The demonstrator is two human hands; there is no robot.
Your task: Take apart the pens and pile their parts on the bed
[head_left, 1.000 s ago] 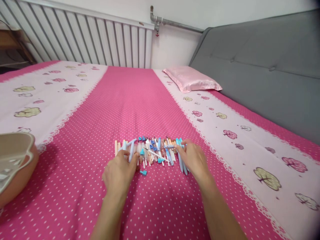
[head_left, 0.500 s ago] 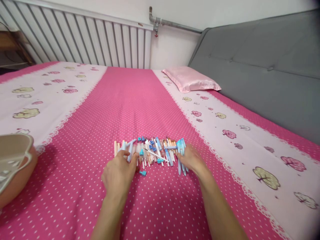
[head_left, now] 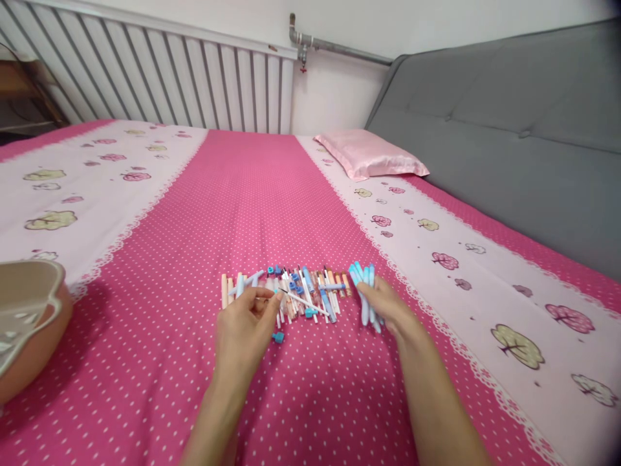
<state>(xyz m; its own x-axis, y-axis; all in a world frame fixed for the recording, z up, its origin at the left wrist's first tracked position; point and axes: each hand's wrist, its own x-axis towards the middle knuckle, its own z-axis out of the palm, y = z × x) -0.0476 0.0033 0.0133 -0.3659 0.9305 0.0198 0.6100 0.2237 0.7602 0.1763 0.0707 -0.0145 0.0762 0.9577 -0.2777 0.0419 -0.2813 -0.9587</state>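
Pinched together at the pile, my left hand has its thumb and fingertips over the spot where a teal cap lay; what they hold is hidden. My right hand is closed round a bunch of light blue pens, raised at the right end of the pile. Between the hands, slim tubes and rods in white, clear, brown and blue lie in a row. A thin white stick with a dark tip lies slantwise across them. Dark blue caps and a teal cap rest on top.
Another teal cap lies on the pink dotted bedspread in front of the pile. At the left edge stands a basin with white pieces inside. A pink pillow lies by the grey headboard; a radiator is behind.
My right hand has lifted the light blue pens and carried them a little to the right. My left hand has moved right, and its fingers have closed over the teal cap's place.
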